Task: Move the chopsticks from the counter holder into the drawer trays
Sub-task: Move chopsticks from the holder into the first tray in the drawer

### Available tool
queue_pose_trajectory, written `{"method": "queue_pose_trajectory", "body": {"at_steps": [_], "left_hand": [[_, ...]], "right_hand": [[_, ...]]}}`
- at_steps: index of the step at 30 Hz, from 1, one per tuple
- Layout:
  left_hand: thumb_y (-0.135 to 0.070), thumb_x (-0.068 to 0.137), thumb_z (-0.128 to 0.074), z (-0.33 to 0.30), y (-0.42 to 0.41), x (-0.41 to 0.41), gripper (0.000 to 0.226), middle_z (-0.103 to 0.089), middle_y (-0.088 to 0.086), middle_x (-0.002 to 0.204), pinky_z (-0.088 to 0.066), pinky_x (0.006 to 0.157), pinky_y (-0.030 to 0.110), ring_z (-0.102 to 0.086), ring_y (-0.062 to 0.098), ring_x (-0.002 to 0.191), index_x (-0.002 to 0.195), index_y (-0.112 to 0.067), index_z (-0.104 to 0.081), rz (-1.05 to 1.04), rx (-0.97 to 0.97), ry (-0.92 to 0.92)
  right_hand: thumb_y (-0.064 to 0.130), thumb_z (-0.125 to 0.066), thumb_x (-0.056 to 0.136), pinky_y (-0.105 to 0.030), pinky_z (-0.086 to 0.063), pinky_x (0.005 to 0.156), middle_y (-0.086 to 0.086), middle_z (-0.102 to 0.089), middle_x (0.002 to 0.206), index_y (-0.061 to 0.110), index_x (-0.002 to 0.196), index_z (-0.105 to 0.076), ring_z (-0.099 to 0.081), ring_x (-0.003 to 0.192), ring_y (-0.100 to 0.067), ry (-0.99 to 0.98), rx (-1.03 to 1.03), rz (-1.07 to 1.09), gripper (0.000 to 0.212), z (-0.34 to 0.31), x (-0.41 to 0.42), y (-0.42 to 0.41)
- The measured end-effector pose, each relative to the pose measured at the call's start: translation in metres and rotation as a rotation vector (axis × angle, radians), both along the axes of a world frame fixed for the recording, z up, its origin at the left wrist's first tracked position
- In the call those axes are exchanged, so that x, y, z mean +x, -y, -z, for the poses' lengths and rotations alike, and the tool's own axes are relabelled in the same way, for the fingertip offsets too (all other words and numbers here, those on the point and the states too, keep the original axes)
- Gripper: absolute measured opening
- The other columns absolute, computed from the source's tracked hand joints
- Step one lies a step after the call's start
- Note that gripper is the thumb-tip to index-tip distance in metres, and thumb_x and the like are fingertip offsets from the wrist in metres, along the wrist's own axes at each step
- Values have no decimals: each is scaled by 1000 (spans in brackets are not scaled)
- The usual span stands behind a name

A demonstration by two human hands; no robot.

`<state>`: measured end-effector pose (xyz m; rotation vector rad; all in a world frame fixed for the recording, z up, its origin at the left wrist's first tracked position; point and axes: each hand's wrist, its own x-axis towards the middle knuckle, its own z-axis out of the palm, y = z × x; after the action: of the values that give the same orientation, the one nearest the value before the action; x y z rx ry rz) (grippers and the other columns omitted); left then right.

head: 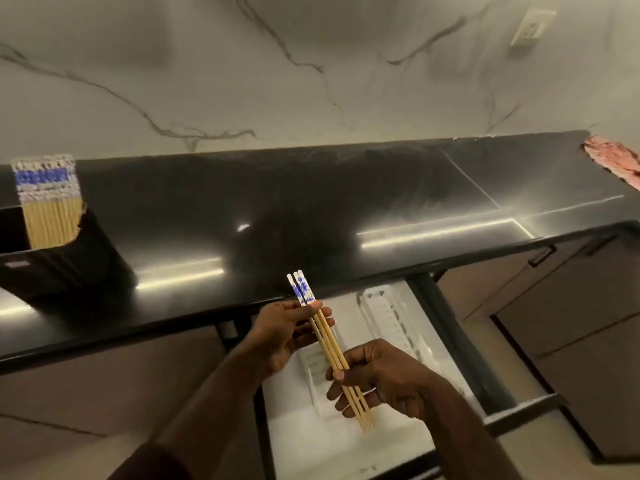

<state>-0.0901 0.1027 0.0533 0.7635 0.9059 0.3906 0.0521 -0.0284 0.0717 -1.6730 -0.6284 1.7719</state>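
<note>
A small bundle of bamboo chopsticks [328, 344] with blue-and-white tops is held over the open drawer [446, 344]. My left hand [282, 336] pinches the bundle near its patterned tops. Nearer the pointed tips, my right hand [377, 377] grips the same bundle. Below them, white plastic trays [384, 315] lie inside the drawer, partly hidden by my hands. At the far left of the black counter [277, 209], a black holder [65, 261] carries several more chopsticks [48, 202] standing upright.
A marble wall rises behind the counter, with a white socket [533, 27] at the upper right. A pink cloth [614, 161] lies at the counter's far right end. Brown cabinet fronts [571, 306] flank the drawer on both sides.
</note>
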Motion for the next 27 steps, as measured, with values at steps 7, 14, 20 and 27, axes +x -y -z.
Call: {"method": "queue_pose_trajectory", "body": {"at_steps": [7, 14, 20, 27], "left_hand": [[-7, 91, -62, 56, 33, 41, 26, -73, 23, 101, -61, 72, 37, -73, 32, 88, 112, 8, -64, 0, -165, -46], [-3, 92, -60, 97, 36, 57, 22, -73, 24, 97, -62, 69, 36, -73, 30, 78, 109, 11, -64, -34, -221, -185], [-2, 92, -60, 122, 9, 68, 17, -73, 26, 99, -61, 71, 41, -72, 37, 90, 104, 10, -65, -77, -186, -324], [0, 89, -63, 147, 0, 84, 16, -71, 24, 100, -60, 76, 44, -71, 34, 85, 104, 5, -65, -84, -186, -412]], "right_hand": [[4, -67, 90, -42, -62, 78, -23, -74, 96, -10, 111, -68, -73, 79, -30, -25, -131, -37, 25, 33, 41, 32], [7, -66, 92, -40, -62, 80, -23, -75, 100, -9, 113, -66, -74, 83, -30, -33, -213, -31, 27, 70, 55, 25], [3, -64, 92, -37, -63, 74, -25, -74, 99, -9, 108, -67, -74, 82, -32, 10, -219, 95, 20, 101, 55, 6], [-3, -63, 90, -38, -64, 67, -25, -71, 83, -13, 96, -68, -69, 62, -26, 175, -259, 225, 12, 138, 33, -17]]}}
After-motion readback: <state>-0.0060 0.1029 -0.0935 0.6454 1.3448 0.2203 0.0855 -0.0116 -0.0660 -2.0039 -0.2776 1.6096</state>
